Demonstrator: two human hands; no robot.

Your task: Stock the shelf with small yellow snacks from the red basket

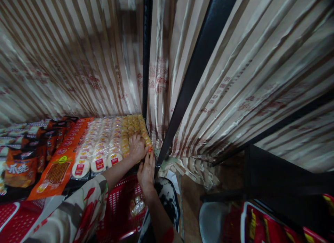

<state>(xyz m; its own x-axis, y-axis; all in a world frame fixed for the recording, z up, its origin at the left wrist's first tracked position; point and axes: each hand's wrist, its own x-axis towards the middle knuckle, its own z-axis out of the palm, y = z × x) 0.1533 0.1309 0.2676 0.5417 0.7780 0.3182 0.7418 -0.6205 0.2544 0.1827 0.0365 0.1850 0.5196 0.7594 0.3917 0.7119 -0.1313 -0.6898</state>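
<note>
My left hand (137, 148) lies over the rows of small yellow-wrapped snacks (132, 123) at the right end of the display, its fingers stretched out on top of them. Just nearer and to the right, my right hand (146, 171) points its straightened fingers up against the front right corner of these rows. The fingertips touch a yellow packet with a red label (149, 149). To the left stand rows of round white cakes (99, 163) in clear wrap with red labels. Beneath my arms, a red plastic basket (114, 201) holds a few wrapped packets (137, 205).
Further left are an orange snack bag (57, 166) and several black-and-orange bags (21, 168). A dark metal post (182, 93) rises right of my hands, before a pleated printed curtain (235, 79). Lower right, a pale stool (214, 220) stands near red packages (266, 225).
</note>
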